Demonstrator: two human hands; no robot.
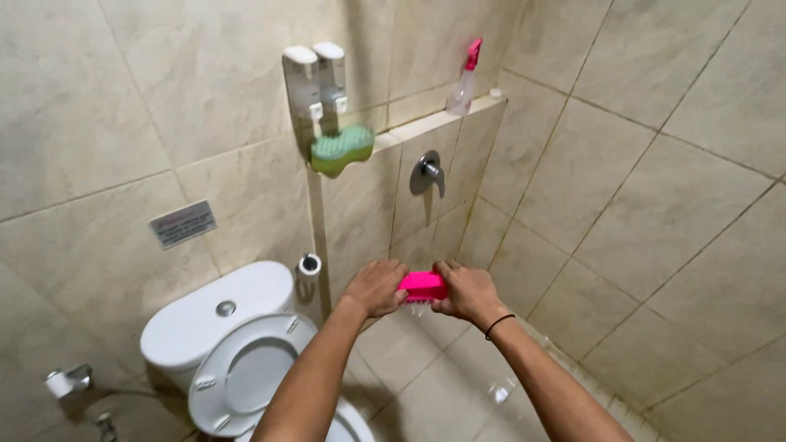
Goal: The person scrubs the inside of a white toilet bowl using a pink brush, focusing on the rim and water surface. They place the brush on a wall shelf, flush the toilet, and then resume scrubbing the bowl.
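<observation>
— Both hands, what have they got?
— From the head view, left hand (376,288) and right hand (467,293) clasp a pink scrub brush (423,287) between them, held against the tiled wall (674,191) beside the toilet (240,360).
— Step?
— Scrubbing, seemingly; next needs firm pressure.

Wall sign (183,224): small grey rectangular plate, tilted slightly, fixed on tile above toilet tank.
Spray bottle (464,83): clear body, pink trigger head, upright on tiled ledge.
Wall dispensers (316,78): two white-capped grey containers, side by side.
</observation>
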